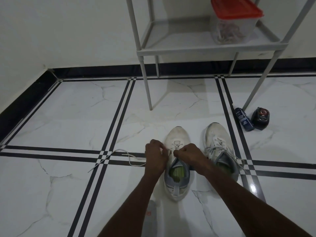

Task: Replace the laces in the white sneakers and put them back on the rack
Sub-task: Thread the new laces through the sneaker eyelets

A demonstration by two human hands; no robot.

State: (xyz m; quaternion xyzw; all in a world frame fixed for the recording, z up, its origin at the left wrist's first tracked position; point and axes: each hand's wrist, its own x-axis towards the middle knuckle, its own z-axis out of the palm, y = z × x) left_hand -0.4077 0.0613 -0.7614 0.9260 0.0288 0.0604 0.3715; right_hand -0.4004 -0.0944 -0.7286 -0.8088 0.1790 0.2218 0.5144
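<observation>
Two hands [154, 156] [187, 155] work one of two sneakers [177, 161] [220, 151]; one rack [188, 48].

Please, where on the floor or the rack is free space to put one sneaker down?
The rack shelf is bare left of the red-lidded container. The floor left of the loose lace is open too. It is crowded around both hands, left hand and right hand, the two sneakers, and the dark bottle and jar by the right rack leg.

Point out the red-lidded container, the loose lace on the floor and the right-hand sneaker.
red-lidded container [235, 10]: head view, on its red lid.
loose lace [131, 159]: head view, on its looped middle.
right-hand sneaker [215, 132]: head view, on its toe.
</observation>
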